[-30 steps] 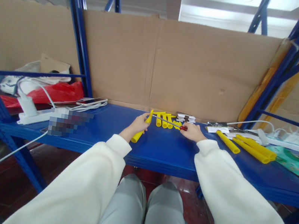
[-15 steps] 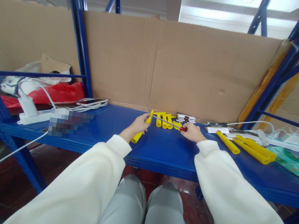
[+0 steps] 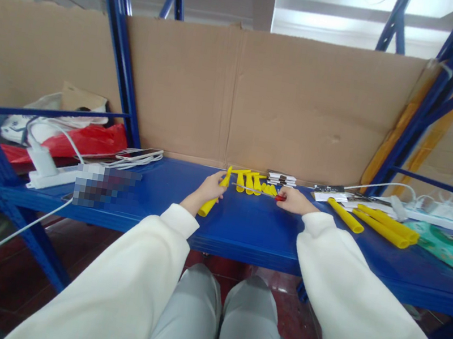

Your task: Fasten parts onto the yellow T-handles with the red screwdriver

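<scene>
My left hand (image 3: 208, 188) is closed around a yellow tube (image 3: 207, 208), which leans with its wide round end toward me and its narrow end up and back. In my right hand (image 3: 294, 201) is a screwdriver (image 3: 280, 198) with a red handle. Its thin metal shaft points left, and the tip stands a little to the right of the held tube, apart from it. Behind the shaft, several yellow tubes (image 3: 240, 182) lie side by side on the blue shelf (image 3: 243, 224), along with small yellow pieces (image 3: 268, 189).
Small black-and-white stacked packs (image 3: 280, 178) lie at the cardboard wall (image 3: 305, 107). More yellow tubes (image 3: 383, 226), a power strip (image 3: 444, 221) and a green packet (image 3: 446, 245) are on the right. Leftward are another power strip (image 3: 62, 176), cables and a red bag (image 3: 89, 139).
The screwdriver's tip has moved right and slightly down, away from the tube in my left hand. My right hand has shifted slightly right; my left hand has stayed about where it was.
</scene>
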`<action>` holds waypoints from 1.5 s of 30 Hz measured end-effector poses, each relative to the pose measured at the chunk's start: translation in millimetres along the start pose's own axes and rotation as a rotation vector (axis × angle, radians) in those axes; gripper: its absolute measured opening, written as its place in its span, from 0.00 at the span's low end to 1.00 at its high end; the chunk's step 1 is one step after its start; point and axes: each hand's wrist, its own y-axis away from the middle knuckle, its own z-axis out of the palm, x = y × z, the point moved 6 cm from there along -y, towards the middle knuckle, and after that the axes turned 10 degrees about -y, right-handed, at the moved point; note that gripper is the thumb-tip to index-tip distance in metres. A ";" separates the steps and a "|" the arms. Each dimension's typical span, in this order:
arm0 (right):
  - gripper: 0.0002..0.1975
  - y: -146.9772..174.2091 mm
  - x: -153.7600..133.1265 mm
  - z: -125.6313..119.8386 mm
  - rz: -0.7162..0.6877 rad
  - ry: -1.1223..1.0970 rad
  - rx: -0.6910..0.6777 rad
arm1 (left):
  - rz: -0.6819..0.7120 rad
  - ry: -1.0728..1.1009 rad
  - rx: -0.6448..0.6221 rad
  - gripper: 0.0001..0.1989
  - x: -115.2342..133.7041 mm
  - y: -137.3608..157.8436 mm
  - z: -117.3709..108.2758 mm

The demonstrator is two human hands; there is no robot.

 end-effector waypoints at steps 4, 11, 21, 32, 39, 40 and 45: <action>0.05 0.8 0.1 4.1 -0.040 -0.151 -0.104 | -0.007 -0.002 0.032 0.34 3.4 1.8 -5.1; 0.07 2.2 -7.7 7.8 -0.097 -0.388 -0.209 | 0.204 0.028 0.001 0.36 32.2 3.8 3.4; 0.11 -5.3 -8.2 -10.3 -0.173 -0.503 0.179 | 0.438 -0.059 -0.083 0.34 90.6 5.3 53.2; 0.12 -7.1 -8.8 -14.5 -0.213 -0.582 0.287 | 0.413 -0.066 -0.143 0.36 95.0 4.5 65.8; 0.10 -7.3 -9.5 -14.5 -0.218 -0.604 0.265 | 0.427 -0.072 -0.116 0.35 96.7 4.9 66.1; 0.09 -7.3 -9.8 -14.2 -0.215 -0.606 0.259 | 0.431 -0.068 -0.113 0.34 97.1 5.0 66.0; 0.08 -7.6 -8.6 -13.7 -0.189 -0.589 0.256 | 0.412 -0.048 -0.119 0.33 95.8 4.4 66.5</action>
